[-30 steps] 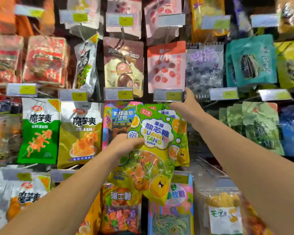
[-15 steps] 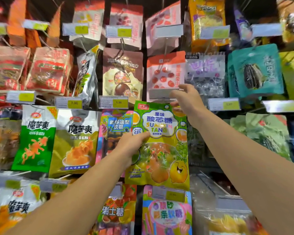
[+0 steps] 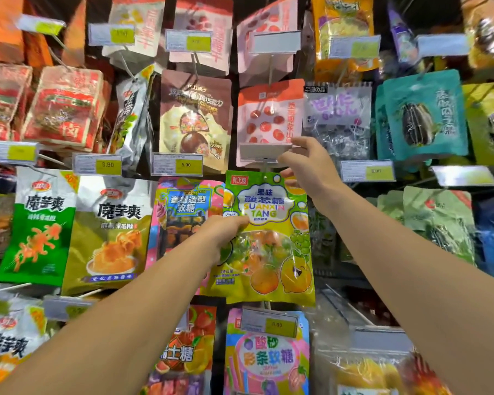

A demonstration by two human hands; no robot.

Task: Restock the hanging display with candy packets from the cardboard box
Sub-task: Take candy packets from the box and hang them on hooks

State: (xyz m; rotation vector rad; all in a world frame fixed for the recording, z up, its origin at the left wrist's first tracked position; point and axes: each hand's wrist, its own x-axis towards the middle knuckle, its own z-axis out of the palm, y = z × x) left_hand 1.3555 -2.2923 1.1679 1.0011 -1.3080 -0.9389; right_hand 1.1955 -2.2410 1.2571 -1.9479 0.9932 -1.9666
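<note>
A green and yellow candy packet [image 3: 268, 240] marked SUANXIN TANG hangs upright in the middle of the hanging display. My left hand [image 3: 226, 232] pinches its left edge at mid height. My right hand [image 3: 305, 163] is at the packet's top right corner, its fingers on the corner and its thumb against the blank price tag holder [image 3: 264, 151] on the hook above. The packet's punched hole sits right under that hook. The cardboard box is out of view.
Snack packets fill the hooks all around: a pink gummy packet [image 3: 183, 212] just left, an orange-topped packet [image 3: 268, 115] above, a colourful packet [image 3: 265, 357] below behind a price tag [image 3: 270, 325]. A clear-fronted bin [image 3: 362, 337] stands at the lower right.
The candy packet has gone from tilted and low to upright under the hook. My left hand rose with it, and my right hand shifted from the tag to the packet's top corner.
</note>
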